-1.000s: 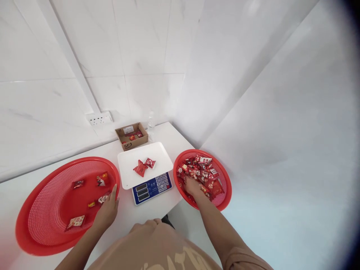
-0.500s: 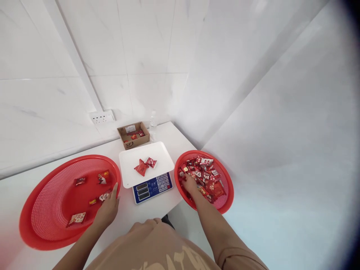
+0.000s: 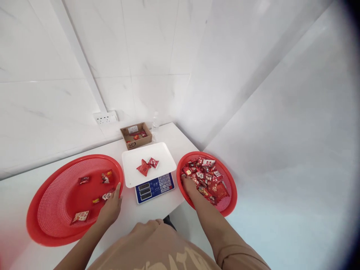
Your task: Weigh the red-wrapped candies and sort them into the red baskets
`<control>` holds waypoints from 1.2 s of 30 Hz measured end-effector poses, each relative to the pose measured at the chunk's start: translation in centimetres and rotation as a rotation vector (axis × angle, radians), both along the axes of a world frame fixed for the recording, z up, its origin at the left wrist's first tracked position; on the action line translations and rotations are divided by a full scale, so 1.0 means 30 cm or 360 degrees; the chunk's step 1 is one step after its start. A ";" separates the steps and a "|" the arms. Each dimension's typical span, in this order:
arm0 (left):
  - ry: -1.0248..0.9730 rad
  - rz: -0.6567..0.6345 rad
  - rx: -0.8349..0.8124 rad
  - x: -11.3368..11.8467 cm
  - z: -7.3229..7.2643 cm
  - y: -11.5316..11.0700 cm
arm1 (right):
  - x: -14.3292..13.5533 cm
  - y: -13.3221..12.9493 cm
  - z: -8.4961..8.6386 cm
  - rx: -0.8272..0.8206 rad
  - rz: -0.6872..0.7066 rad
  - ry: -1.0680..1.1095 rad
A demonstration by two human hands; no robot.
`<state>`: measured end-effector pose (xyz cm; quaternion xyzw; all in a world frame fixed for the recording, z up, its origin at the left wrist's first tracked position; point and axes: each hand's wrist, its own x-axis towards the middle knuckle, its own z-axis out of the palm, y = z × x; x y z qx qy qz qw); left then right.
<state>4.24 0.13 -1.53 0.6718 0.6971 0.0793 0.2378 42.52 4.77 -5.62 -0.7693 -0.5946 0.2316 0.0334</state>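
Note:
My left hand (image 3: 112, 208) is closed over the near right rim of the left red plastic basket (image 3: 36, 210), with several small wrapped snack packets inside, one of them a cream-patterned packet (image 3: 80, 216). Inside the right red basket (image 3: 231, 187), my right hand (image 3: 189, 184) reaches down at the left side among many red snack packets (image 3: 209, 176). Its fingers are bent and partly hidden, so what they hold is unclear. Between the baskets stands a blue digital scale (image 3: 155, 189) with a white tray (image 3: 132, 176). Two red packets (image 3: 144, 167) lie on that tray.
Behind the scale, an open cardboard box (image 3: 140, 141) contains a few red packets. A clear plastic bottle (image 3: 155, 122) stands beside it. A wall socket (image 3: 106, 117) is at the back left. The white table (image 3: 180, 137) ends close to the right wall.
The whole view has shifted slightly, so everything appears a little further right. My right hand has moved slightly among the packets; my left hand stays on the basket rim.

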 end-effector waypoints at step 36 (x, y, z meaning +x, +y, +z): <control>0.0043 0.0043 -0.0159 0.024 0.075 -0.026 | -0.372 0.112 0.178 0.0472 -0.0242 0.1181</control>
